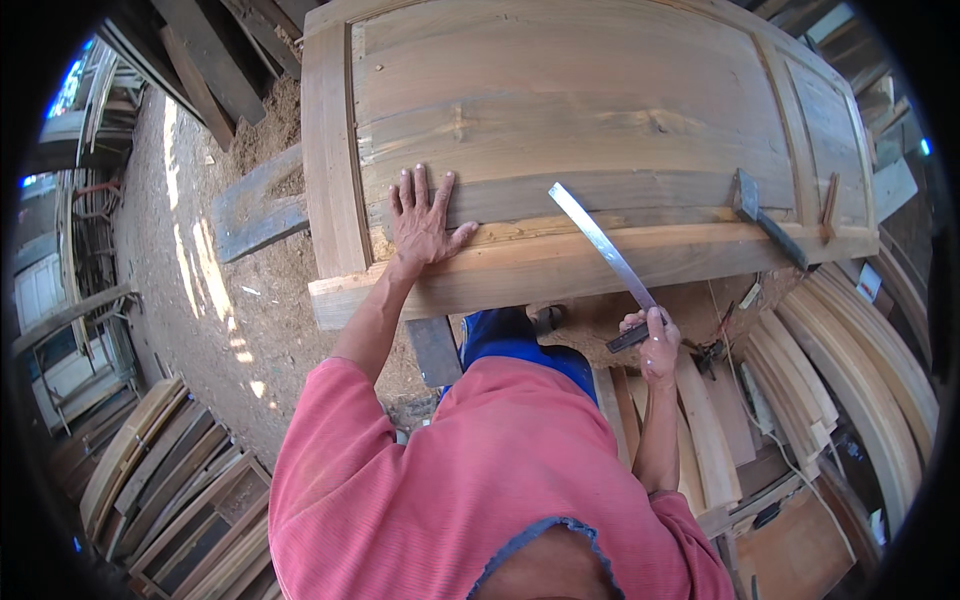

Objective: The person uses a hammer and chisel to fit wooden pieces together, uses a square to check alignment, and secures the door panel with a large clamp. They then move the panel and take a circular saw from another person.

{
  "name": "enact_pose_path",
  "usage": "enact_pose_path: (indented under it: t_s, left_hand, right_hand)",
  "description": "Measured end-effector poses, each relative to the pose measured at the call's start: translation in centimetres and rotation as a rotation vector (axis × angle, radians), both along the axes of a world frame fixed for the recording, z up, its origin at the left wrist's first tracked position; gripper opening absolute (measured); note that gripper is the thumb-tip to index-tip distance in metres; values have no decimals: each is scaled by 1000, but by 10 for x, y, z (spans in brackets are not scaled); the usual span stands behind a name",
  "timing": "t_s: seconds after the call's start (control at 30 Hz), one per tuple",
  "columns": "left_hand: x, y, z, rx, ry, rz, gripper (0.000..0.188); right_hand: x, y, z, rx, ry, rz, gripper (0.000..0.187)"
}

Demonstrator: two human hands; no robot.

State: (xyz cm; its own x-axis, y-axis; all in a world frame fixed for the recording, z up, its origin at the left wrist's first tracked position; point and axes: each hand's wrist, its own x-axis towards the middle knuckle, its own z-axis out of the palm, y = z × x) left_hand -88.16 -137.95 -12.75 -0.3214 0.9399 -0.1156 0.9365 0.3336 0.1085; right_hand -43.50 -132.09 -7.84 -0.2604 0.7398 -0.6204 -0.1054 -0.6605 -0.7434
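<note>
A large wooden panelled door (pixel 570 110) lies flat in front of me, its frame raised around the inset panels. My left hand (pixel 425 225) rests on it near the left end of the near rail, palm down and fingers spread. Beside the near edge, my right hand (pixel 657 345) grips a try square (pixel 598 238) by its dark stock. The square's long shiny steel blade points away and to the left, across the near rail. A hammer (pixel 765 220) with a dark handle lies on the door to the right. Near it is a slim brown stick-like piece (pixel 830 203).
A dark support beam (pixel 262 205) sticks out from under the door at the left. Curved planks (pixel 855 360) are stacked at the right, and more boards (pixel 165 480) stand at the lower left. Sawdust and patches of sunlight cover the dirt floor (pixel 200 300).
</note>
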Motion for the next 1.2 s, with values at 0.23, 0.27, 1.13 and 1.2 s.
enact_pose_path:
  t_s: [0.23,0.27,1.13,1.2]
  left_hand:
    - [0,1,-9,4,74,-43,93]
    - [0,3,-8,-14,80,-42,92]
    - [-77,-9,-6,173,-153,-341,59]
    - [-77,-8,-5,158,-146,-338,59]
  right_hand:
    - [6,-53,-14,221,-277,377,15]
    - [8,-61,-16,225,-335,451,16]
    - [-194,-189,20,294,-941,172,36]
    - [-198,-186,24,313,-972,181,36]
